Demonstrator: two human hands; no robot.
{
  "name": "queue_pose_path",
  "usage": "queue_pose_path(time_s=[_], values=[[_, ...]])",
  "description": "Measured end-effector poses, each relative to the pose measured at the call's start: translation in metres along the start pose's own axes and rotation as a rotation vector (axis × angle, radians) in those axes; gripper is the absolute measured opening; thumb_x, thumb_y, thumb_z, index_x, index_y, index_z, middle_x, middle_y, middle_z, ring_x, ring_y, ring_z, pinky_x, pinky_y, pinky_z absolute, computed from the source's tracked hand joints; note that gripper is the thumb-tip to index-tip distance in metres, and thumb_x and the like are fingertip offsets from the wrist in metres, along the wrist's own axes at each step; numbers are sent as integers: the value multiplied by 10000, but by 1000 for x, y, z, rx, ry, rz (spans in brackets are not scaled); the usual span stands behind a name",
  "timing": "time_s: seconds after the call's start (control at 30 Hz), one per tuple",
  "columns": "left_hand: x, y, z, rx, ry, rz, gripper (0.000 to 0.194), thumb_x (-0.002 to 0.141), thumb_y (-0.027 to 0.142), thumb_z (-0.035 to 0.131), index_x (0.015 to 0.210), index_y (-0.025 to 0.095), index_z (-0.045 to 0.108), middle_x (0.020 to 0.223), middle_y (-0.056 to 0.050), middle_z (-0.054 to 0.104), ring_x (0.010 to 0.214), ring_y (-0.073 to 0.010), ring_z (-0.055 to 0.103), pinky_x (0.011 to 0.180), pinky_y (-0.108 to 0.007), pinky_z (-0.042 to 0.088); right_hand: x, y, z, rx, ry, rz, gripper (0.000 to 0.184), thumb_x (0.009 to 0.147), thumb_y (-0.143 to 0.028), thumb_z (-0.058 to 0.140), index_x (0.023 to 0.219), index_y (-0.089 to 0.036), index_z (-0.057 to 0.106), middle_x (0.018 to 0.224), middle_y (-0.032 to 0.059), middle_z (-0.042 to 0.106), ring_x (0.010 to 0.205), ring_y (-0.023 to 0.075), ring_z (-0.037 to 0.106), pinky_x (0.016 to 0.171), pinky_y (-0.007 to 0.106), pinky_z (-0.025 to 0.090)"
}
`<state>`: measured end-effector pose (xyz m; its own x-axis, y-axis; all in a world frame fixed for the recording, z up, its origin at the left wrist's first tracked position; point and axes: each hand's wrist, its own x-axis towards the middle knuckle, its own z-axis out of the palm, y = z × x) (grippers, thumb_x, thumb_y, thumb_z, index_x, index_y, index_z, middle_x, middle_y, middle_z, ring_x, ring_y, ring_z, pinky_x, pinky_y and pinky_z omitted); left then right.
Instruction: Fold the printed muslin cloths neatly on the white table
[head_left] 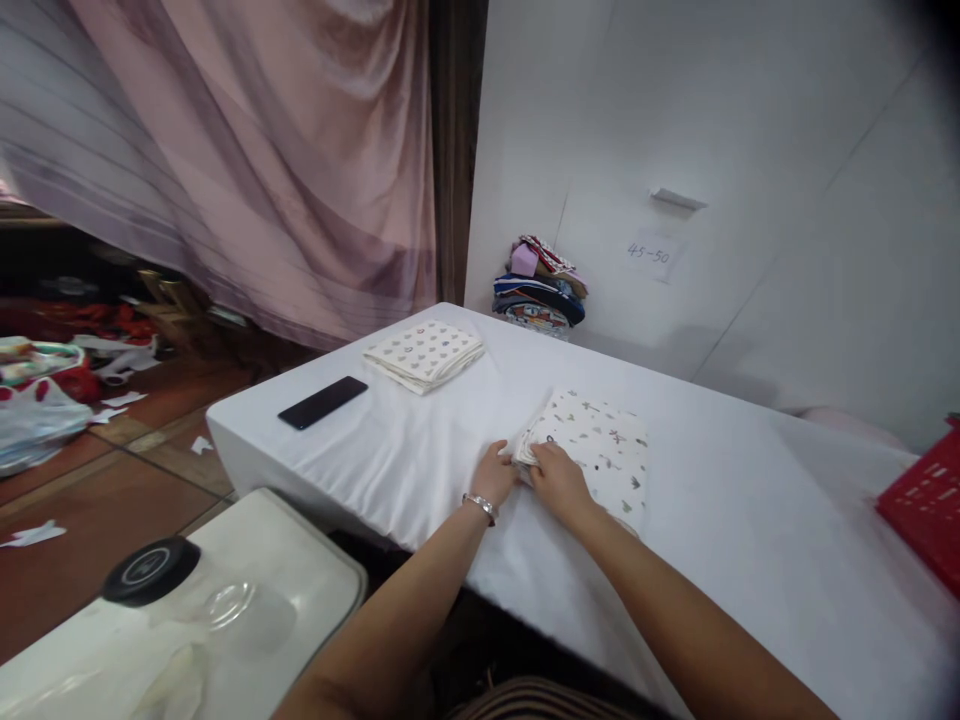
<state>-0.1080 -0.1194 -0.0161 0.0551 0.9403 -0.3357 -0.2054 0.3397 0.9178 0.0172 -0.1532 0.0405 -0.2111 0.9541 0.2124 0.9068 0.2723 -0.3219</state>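
Note:
A white cloth (pixel 600 440) with small printed leaf-like and animal-like motifs lies folded flat on the white-covered table (pixel 720 520). My right hand (pixel 561 482) is closed on its near left edge, where several layers are bunched. Just left of that edge is my left hand (pixel 496 475), with a bracelet (pixel 481 506) at the wrist. Its thumb stands apart from the fingers, and the fingertips reach the cloth's side; they are partly hidden. Farther back on the table rests a second folded white cloth (pixel 426 352) with a small repeated print.
A black phone (pixel 323 402) lies near the table's left end. Folded fabrics (pixel 538 285) are piled beyond the far edge, against the wall. At right stands a red basket (pixel 926 500). A whitish surface at lower left carries a black lid (pixel 151 570) and a clear container (pixel 251 620).

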Motion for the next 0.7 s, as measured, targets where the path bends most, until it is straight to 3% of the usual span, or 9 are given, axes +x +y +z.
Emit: queue_pose_path(time_s=[0.17, 0.33, 0.47, 0.57, 0.7], values=[[1, -3, 0, 106, 5, 107, 615, 624, 65, 594, 1203, 162, 409, 905, -64, 658, 646, -150, 596, 606, -262, 476, 2, 1, 4, 47, 9, -3, 229, 777, -135, 438, 957, -190, 569, 959, 55, 574, 927, 185, 498, 764, 263, 371], [0, -7, 0, 112, 36, 146, 550, 622, 69, 629, 1136, 192, 478, 1046, -84, 626, 846, -179, 606, 716, -258, 467, 3, 8, 5, 201, 24, 47, 230, 783, -174, 461, 972, -185, 591, 953, 51, 589, 903, 177, 522, 789, 271, 388], [-5, -6, -1, 109, 66, 196, 495, 616, 59, 629, 1081, 197, 531, 1063, -82, 621, 962, -204, 575, 781, -262, 452, -1, 9, 2, 313, 41, -1, 230, 754, -207, 514, 962, -195, 609, 934, 36, 598, 874, 175, 534, 781, 282, 409], [-8, -1, -2, 120, 81, 195, 399, 618, 85, 630, 1001, 186, 579, 1010, -72, 638, 918, -202, 582, 752, -269, 464, -1, 12, 1, 391, 62, 23, 181, 770, -237, 493, 880, -196, 631, 865, 20, 606, 787, 161, 545, 727, 280, 430], [-14, 7, -2, 144, 65, 124, 241, 641, 126, 602, 878, 164, 624, 887, -60, 656, 819, -192, 594, 668, -268, 483, 2, 14, 0, 334, 75, 13, 151, 783, -233, 484, 778, -194, 631, 784, 12, 589, 742, 156, 530, 695, 281, 423]])
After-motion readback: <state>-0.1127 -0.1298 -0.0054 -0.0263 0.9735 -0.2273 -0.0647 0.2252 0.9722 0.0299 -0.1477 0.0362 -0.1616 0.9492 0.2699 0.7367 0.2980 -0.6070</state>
